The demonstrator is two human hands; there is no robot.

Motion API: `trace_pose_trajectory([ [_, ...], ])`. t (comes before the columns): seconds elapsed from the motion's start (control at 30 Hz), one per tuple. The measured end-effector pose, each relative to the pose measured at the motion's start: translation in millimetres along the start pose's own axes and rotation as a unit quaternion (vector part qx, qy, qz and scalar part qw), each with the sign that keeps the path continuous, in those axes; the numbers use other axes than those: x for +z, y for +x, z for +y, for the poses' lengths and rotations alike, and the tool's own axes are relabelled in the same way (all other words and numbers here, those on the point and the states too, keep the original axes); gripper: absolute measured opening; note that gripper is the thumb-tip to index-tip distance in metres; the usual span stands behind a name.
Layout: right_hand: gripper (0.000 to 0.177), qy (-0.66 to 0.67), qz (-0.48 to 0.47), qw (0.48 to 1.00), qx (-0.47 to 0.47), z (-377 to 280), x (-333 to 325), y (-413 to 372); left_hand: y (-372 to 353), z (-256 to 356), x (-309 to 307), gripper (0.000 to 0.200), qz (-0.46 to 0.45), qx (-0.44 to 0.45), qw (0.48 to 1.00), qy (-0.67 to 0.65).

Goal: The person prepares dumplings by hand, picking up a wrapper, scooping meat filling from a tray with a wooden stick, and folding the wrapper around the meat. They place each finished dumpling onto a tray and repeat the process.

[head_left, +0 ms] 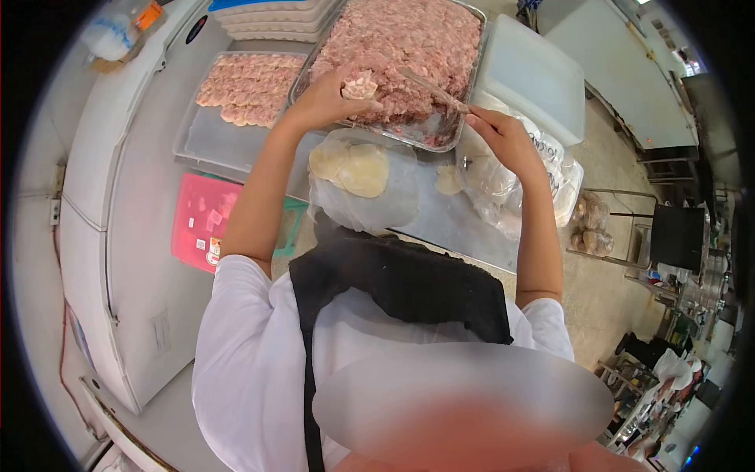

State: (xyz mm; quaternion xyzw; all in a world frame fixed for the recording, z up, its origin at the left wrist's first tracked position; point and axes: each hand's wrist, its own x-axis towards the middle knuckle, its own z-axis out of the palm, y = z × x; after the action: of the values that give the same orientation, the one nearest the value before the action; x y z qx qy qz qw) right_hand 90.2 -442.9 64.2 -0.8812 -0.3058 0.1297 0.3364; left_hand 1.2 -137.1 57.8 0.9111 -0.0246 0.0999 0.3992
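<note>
My left hand (pixel 324 96) is curled around a dumpling (pixel 359 86) with pink filling showing at its top, held over the near left edge of the minced meat. In my right hand (pixel 503 135) is a flat spreading stick (pixel 434 90), smeared with meat, its tip over the mince. The minced meat (pixel 409 39) fills most of a metal tray (pixel 440 141), whose near corner shows bare, smeared metal. Just in front of me, a stack of round dough wrappers (pixel 350 169) lies on a plastic sheet (pixel 385 204). One loose wrapper (pixel 449 179) lies to its right.
Rows of filled dumplings (pixel 248 86) sit on a tray (pixel 212 141) at the left. Stacked white trays (pixel 275 23) stand behind them. On the right are a plastic bag (pixel 491 185) and a translucent lidded box (pixel 531 75). A pink lid (pixel 197 224) is at lower left.
</note>
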Motion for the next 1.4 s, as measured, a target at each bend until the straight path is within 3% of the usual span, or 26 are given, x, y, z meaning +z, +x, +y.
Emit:
trace_pose_trajectory([
  [0.03, 0.035, 0.09, 0.011, 0.996, -0.013, -7.1, -1.3, -4.3, 2.9, 1.8, -1.7, 0.064, -0.028, 0.007, 1.0, -0.01],
  [0.13, 0.035, 0.11, -0.023, 0.992, -0.052, -45.0, 24.8, -5.1, 16.0, -4.8, -6.0, 0.062, -0.103, 0.043, 0.993, -0.033],
  [0.2, 0.034, 0.049, -0.026, 0.997, -0.053, -53.8, 17.1, -0.6, 22.3, -15.8, -7.2, 0.062, -0.135, 0.083, 0.986, -0.042],
  [0.23, 0.034, 0.018, -0.029, 0.998, -0.055, -56.5, 12.3, 3.9, 21.5, -17.6, -6.3, 0.065, -0.114, 0.059, 0.991, -0.02],
  [0.27, 0.032, -0.092, 0.014, 0.994, -0.059, -55.6, 6.5, 6.4, 20.8, -18.1, -5.0, 0.069, -0.093, 0.035, 0.995, 0.002],
  [0.3, 0.031, -0.096, 0.065, 0.991, -0.069, -61.1, 9.5, 5.6, 20.4, -18.9, -6.0, 0.074, -0.072, 0.011, 0.997, 0.026],
  [0.4, 0.026, -0.109, 0.202, 0.963, -0.14, -64.2, 39.4, 3.7, 37.2, -55.9, 5.3, 0.083, -0.058, -0.029, 0.986, -0.154],
  [0.5, 0.028, -0.22, 0.144, 0.963, -0.053, -14.0, 78.4, 27.1, 25.2, -14.8, -32.6, 0.09, -0.168, -0.078, 0.978, -0.098],
  [0.53, 0.031, -0.278, 0.024, 0.958, 0.063, -9.9, 69.5, 27.4, 24.5, -28.0, -31.2, 0.079, -0.113, -0.035, 0.989, -0.086],
  [0.6, 0.032, -0.264, 0.053, 0.96, 0.076, -18.4, 60.1, 13.2, 22.0, -67.0, -25.8, 0.058, -0.002, 0.052, 0.997, -0.06],
  [0.67, 0.032, -0.238, 0.091, 0.961, 0.107, -53.6, 51.7, -2.1, 5.8, -48.1, -62.0, 0.051, -0.056, 0.051, 0.995, -0.072],
  [0.77, 0.038, 0.062, 0.102, 0.991, 0.065, -107.3, 54.5, -8.4, 2.1, -40.2, -91.6, 0.067, -0.14, 0.083, 0.982, -0.098],
  [0.8, 0.04, 0.079, 0.079, 0.994, 0.014, -136.9, 60.7, -7.0, -0.2, -43.2, -97.6, 0.077, -0.167, 0.097, 0.975, -0.107],
  [0.9, 0.039, 0.018, -0.003, 1.0, -0.026, -159.5, 100.5, 9.7, -12.7, -62.7, -102.8, 0.071, -0.161, 0.066, 0.983, -0.055],
  [0.93, 0.035, -0.018, 0.012, 0.997, -0.068, -156.8, 101.4, 17.1, -13.1, -66.2, -107.5, 0.07, -0.176, 0.065, 0.98, -0.059],
  [1.0, 0.032, -0.157, 0.072, 0.984, -0.043, -176.8, 85.0, 17.7, -11.2, -71.4, -119.5, 0.068, -0.206, 0.06, 0.975, -0.064],
  [1.03, 0.03, -0.224, 0.102, 0.969, -0.032, -190.0, 81.5, 17.1, -12.5, -78.9, -120.3, 0.068, -0.166, 0.056, 0.982, -0.074],
  [1.07, 0.027, -0.209, 0.166, 0.961, -0.066, -199.3, 90.4, 15.2, -14.5, -88.5, -117.7, 0.067, -0.124, 0.051, 0.987, -0.084],
  [1.1, 0.027, -0.219, 0.159, 0.959, -0.08, -201.4, 98.0, 19.0, -16.9, -89.9, -119.7, 0.067, -0.085, 0.047, 0.991, -0.095],
  [1.2, 0.029, -0.222, 0.136, 0.962, -0.079, -197.1, 103.3, 28.4, -6.0, -89.2, -138.2, 0.069, -0.217, 0.049, 0.97, -0.095],
  [1.3, 0.033, -0.22, 0.075, 0.972, -0.023, -177.9, 77.4, 53.6, -18.1, -99.9, -145.9, 0.068, -0.14, -0.016, 0.983, -0.118],
  [1.4, 0.035, -0.339, -0.011, 0.94, -0.018, -154.6, 86.9, 76.4, -21.5, -115.5, -135.9, 0.055, 0.071, 0.161, 0.979, -0.108],
])
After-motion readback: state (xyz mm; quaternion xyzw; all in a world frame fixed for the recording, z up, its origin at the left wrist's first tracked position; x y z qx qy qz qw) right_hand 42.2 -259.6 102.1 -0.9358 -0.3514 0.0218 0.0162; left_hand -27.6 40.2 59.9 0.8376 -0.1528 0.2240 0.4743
